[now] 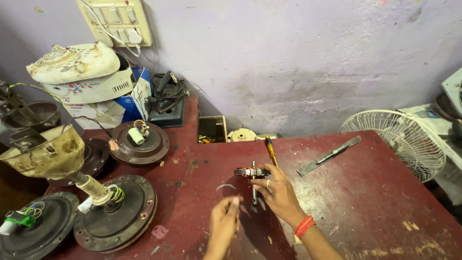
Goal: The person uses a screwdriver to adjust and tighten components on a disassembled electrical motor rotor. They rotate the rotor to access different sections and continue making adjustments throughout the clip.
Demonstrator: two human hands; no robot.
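Note:
My right hand (278,193) grips a small motor rotor (251,172) by its steel shaft, holding it upright on the red table (365,202). A red band circles that wrist. My left hand (224,225) hovers just left of the shaft's lower end, fingers pinched together; whether it holds some small part I cannot tell. A yellow-handled screwdriver (271,150) lies just behind the rotor. A thin curved metal clip (225,186) rests on the table to the left of the rotor.
Several dark ceiling-fan motors (115,212) with coloured wires crowd the left side. A flat metal bar (329,156) lies at right, a white fan guard (400,139) beyond the table edge. A small parts box (211,129) and stacked boxes (103,96) stand by the wall.

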